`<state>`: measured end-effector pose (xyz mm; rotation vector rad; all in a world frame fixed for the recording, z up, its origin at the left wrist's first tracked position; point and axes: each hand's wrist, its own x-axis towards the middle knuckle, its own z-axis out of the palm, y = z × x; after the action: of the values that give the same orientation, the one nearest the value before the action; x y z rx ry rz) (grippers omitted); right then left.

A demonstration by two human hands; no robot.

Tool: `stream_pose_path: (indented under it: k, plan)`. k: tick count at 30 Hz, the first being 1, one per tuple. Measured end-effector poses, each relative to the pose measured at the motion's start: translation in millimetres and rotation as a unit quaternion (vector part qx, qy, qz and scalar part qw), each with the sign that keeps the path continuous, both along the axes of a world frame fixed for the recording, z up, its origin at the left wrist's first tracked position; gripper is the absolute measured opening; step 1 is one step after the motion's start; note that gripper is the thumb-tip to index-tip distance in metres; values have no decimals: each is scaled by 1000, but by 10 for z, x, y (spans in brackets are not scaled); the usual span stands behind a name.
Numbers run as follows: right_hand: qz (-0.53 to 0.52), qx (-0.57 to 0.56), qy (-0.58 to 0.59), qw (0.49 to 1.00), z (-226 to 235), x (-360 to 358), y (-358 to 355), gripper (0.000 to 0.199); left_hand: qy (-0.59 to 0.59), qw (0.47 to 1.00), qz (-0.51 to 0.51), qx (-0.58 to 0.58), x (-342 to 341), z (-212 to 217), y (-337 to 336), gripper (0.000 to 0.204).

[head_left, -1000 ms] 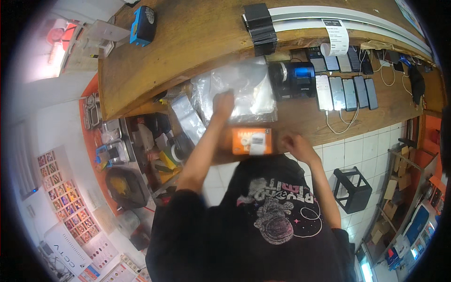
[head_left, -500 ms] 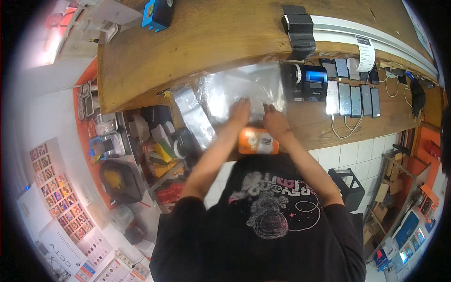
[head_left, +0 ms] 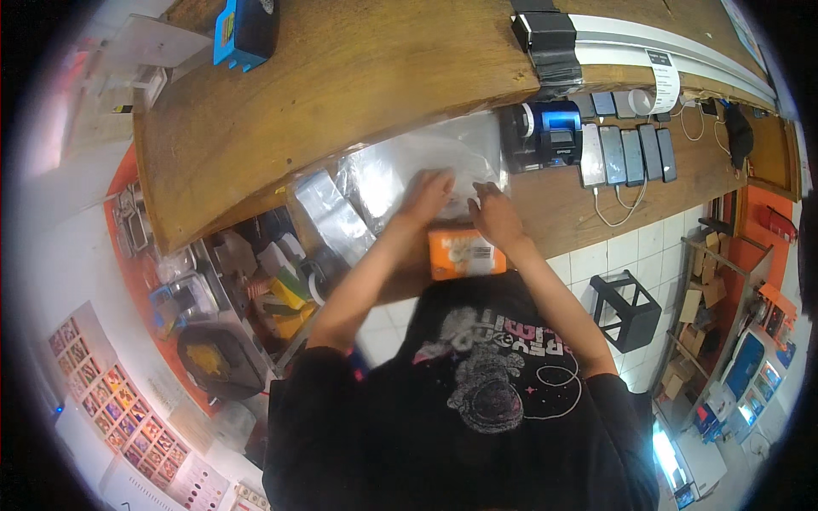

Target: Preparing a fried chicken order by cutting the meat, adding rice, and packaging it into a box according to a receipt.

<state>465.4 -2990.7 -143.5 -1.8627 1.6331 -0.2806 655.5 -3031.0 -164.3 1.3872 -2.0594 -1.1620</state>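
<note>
A clear plastic bag (head_left: 460,140) lies spread on the lower wooden counter, with light shining off its left side. My left hand (head_left: 429,194) is over its near part, fingers curled in and slightly blurred. To the right, my right hand (head_left: 494,213) bends its thumb and fingers onto the same film; both hands appear to pinch it. Just below them, close against my shirt, sits an orange pack (head_left: 456,254) with a white label. A stack of folded clear plastic bags (head_left: 332,217) rests left of my left hand.
A blue-black small printer (head_left: 550,136) stands right of the bag, then several phones (head_left: 630,153) with white cables. The raised wooden shelf (head_left: 358,77) overhangs the far side. At left is a cluttered shelf unit (head_left: 273,264); a black stool (head_left: 626,311) stands on the tiled floor at right.
My view has tilted and shifted slightly. The hands have moved a little farther apart over the plastic bag, the left one more bent at the wrist. The orange pack stays beside my shirt.
</note>
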Motion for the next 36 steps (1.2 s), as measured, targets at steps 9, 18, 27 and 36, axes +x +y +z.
stream_pose_path:
  k: [9,18,27,36]
  plan:
    - [108,42,149,982,-110,395,7,60,23,994,10,-105,182,685,183,11]
    - [244,-17,322,915,-387,673,-488,74,192,955,160,-161,272,1563,863,12]
    - [252,22,249,935,-725,963,-600,68,239,944,142,-175,284,1876,1060,9]
    - [207,109,68,970,-489,909,-439,64,245,876,277,-309,783,2635,970,14]
